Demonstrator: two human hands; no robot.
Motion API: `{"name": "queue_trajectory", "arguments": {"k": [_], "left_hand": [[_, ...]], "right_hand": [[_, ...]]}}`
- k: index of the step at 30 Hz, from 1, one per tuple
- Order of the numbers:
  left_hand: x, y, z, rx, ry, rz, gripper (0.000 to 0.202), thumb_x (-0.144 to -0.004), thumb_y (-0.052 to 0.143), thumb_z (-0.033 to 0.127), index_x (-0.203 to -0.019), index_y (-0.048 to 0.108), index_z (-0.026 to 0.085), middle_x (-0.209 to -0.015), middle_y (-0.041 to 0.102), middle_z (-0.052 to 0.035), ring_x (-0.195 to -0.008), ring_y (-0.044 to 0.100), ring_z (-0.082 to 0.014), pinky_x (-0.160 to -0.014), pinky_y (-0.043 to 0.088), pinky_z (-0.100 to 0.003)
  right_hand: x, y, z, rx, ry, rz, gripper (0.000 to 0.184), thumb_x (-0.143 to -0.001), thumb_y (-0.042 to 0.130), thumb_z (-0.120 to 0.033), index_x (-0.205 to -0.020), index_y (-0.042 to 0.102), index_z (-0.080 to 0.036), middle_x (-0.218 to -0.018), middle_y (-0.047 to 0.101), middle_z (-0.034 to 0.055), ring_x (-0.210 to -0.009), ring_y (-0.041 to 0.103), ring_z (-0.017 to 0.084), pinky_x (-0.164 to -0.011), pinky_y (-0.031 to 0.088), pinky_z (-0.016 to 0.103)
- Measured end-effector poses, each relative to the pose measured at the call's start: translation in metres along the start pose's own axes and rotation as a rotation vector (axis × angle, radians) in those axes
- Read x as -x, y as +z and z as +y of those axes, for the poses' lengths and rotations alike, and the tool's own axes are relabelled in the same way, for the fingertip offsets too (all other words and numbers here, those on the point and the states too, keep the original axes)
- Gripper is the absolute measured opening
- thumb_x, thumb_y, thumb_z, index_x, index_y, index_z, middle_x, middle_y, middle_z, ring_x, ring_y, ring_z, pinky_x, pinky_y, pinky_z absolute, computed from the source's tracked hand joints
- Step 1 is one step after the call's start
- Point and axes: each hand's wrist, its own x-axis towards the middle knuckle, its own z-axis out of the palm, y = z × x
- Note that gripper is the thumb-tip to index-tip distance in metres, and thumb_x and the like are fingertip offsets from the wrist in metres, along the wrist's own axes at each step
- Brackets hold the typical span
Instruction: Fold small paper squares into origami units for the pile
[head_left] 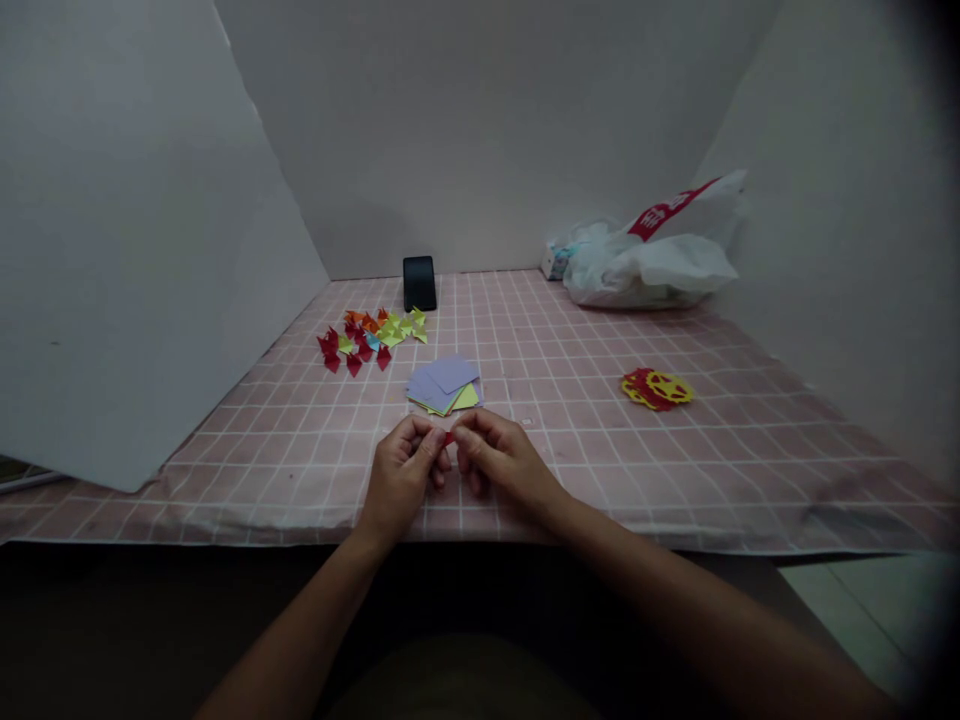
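A small piece of red paper (449,438) shows between my two hands, mostly covered by the fingers, so its folded shape cannot be made out. My left hand (409,465) pinches it from the left with thumb and forefinger. From the other side my right hand (502,455) pinches it the same way, the fingertips nearly meeting. Just beyond the hands lies a loose stack of paper squares (448,378), lilac on top with yellow and green edges showing. Farther left sit several small folded paper pieces (367,338) in red, orange, yellow and blue.
A black phone-like object (419,283) stands upright behind the folded pieces. At the back right are a white plastic bag (649,262) and a small box (553,262). Red and yellow cut-out discs (656,389) lie right on the pink checked cloth (570,490). Pale panels enclose the table.
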Motion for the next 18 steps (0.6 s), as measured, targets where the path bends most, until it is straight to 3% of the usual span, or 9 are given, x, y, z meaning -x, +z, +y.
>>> {"name": "queue_trajectory", "arguments": {"k": [6, 10, 14, 18], "left_hand": [[0.0017, 0.0023, 0.0038, -0.029, -0.031, -0.076, 0.027, -0.09, 0.063, 0.04, -0.077, 0.055, 0.017, -0.058, 0.058, 0.0045, -0.044, 0.05, -0.0065, -0.045, 0.04, -0.018], [0.0012, 0.0029, 0.0039, -0.026, -0.046, -0.108, 0.031, -0.09, 0.061, 0.042, -0.074, 0.052, 0.018, -0.054, 0.052, 0.0066, -0.04, 0.045, -0.0057, -0.041, 0.036, -0.017], [0.0016, 0.0022, 0.0031, -0.023, -0.037, -0.081, 0.031, -0.091, 0.06, 0.041, -0.073, 0.052, 0.018, -0.056, 0.056, 0.0053, -0.041, 0.048, -0.0057, -0.042, 0.037, -0.017], [0.0033, 0.0024, 0.0035, -0.032, -0.013, -0.066, 0.029, -0.09, 0.062, 0.04, -0.074, 0.053, 0.017, -0.054, 0.055, 0.0058, -0.042, 0.048, -0.006, -0.043, 0.038, -0.017]], "right_hand": [[0.0046, -0.0007, -0.0028, 0.189, -0.078, 0.026, 0.028, -0.092, 0.055, -0.031, -0.067, 0.054, -0.02, -0.059, 0.055, -0.0023, -0.049, 0.048, 0.01, -0.047, 0.036, 0.022], [0.0053, 0.0002, 0.0002, 0.144, -0.055, 0.052, 0.03, -0.095, 0.051, -0.033, -0.067, 0.05, -0.021, -0.054, 0.052, -0.004, -0.044, 0.047, 0.01, -0.044, 0.036, 0.023], [0.0023, 0.0014, 0.0028, 0.065, -0.019, 0.023, 0.033, -0.098, 0.044, -0.038, -0.07, 0.048, -0.022, -0.057, 0.054, -0.0037, -0.04, 0.048, 0.01, -0.041, 0.036, 0.023], [0.0019, 0.0013, 0.0013, 0.101, -0.06, 0.018, 0.026, -0.095, 0.053, -0.038, -0.074, 0.051, -0.021, -0.059, 0.055, -0.0039, -0.045, 0.049, 0.01, -0.044, 0.038, 0.023]]}}
